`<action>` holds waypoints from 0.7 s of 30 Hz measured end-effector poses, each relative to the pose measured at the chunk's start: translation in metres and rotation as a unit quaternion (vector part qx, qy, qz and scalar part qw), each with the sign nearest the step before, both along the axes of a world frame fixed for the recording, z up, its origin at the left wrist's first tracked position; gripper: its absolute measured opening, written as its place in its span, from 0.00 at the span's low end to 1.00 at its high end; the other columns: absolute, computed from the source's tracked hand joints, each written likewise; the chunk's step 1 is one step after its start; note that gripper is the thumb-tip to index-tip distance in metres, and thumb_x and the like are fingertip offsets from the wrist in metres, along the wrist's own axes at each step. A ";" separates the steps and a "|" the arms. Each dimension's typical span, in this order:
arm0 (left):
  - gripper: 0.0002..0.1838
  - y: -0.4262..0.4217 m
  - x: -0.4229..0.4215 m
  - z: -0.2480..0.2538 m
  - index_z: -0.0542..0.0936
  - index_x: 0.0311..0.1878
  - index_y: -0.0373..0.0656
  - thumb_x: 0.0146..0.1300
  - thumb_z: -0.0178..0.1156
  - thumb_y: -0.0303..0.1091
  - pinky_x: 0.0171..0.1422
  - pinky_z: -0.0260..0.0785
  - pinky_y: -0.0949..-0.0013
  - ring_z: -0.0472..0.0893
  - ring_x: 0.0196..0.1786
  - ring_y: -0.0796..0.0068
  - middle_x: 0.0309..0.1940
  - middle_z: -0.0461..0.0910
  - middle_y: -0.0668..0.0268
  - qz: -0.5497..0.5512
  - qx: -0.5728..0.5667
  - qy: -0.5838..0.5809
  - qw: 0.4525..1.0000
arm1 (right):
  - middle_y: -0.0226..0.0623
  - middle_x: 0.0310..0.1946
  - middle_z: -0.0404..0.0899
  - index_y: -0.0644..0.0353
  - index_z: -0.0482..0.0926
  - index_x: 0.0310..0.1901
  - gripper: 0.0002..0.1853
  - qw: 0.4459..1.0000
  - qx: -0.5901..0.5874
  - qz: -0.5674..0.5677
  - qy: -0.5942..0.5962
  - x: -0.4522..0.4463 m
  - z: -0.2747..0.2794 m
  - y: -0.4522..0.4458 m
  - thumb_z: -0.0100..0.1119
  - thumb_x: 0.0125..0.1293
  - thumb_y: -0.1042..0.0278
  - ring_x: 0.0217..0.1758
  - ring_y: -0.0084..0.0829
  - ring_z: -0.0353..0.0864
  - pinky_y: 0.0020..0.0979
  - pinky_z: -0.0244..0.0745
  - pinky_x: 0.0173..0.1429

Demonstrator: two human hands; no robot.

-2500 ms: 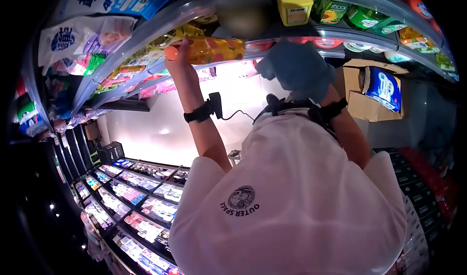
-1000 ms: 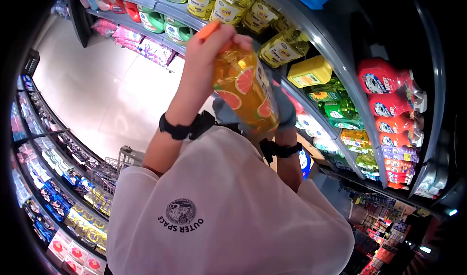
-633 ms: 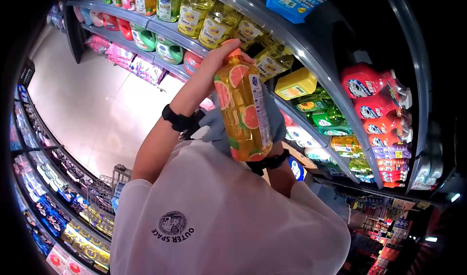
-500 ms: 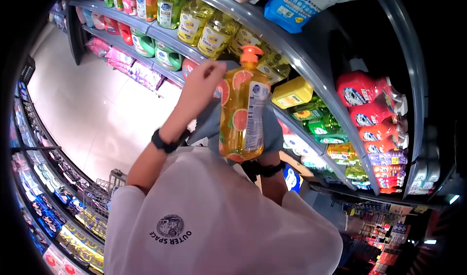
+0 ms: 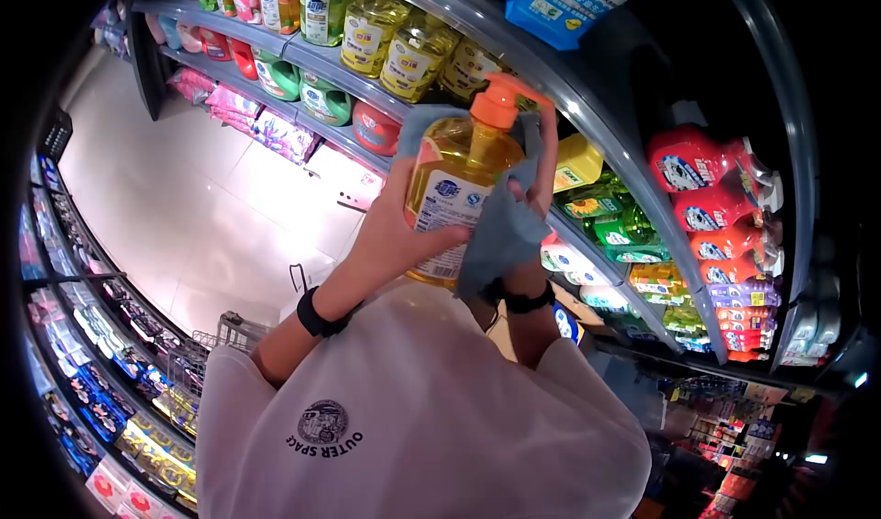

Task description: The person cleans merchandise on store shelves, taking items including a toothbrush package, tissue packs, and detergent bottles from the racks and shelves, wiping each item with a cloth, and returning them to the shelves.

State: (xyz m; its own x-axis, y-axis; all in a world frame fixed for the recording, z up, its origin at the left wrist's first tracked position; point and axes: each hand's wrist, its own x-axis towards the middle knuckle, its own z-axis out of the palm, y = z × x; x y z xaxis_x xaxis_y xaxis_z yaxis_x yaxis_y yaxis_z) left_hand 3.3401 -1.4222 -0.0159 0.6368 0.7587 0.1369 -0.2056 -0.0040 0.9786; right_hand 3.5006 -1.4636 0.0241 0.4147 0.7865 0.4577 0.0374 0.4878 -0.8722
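An orange-yellow pump bottle (image 5: 445, 209) with an orange pump head is held nearly upright in front of my chest, its white label showing. My left hand (image 5: 393, 242) is wrapped round the bottle's left side, with the thumb across the label. Around its back and right side lies a blue-grey cloth (image 5: 505, 234). My right hand (image 5: 543, 161) is closed on the cloth at the bottle's right, its fingers partly covered by the fabric and one finger reaching up beside the pump head.
A curved shelf edge (image 5: 353, 77) carries yellow bottles (image 5: 415, 58) beyond my hands. To the right are red bottles (image 5: 688, 166) and a yellow container (image 5: 576, 163). A wire cart (image 5: 240, 329) stands at the left. A blue-and-white bag (image 5: 574, 5) is at the top.
The bottle was first held sideways by its top, then upright. My left hand has moved from the pump head to the bottle's side. The cloth and right-hand fingers have come round its right side.
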 end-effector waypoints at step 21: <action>0.32 0.004 -0.024 0.012 0.67 0.68 0.35 0.71 0.59 0.48 0.60 0.77 0.68 0.83 0.55 0.68 0.59 0.79 0.57 -0.305 -0.448 -0.141 0.829 | 0.36 0.59 0.75 0.55 0.59 0.75 0.29 0.983 -0.095 0.132 0.082 0.030 0.010 0.002 0.51 0.76 0.61 0.58 0.24 0.75 0.28 0.67 0.66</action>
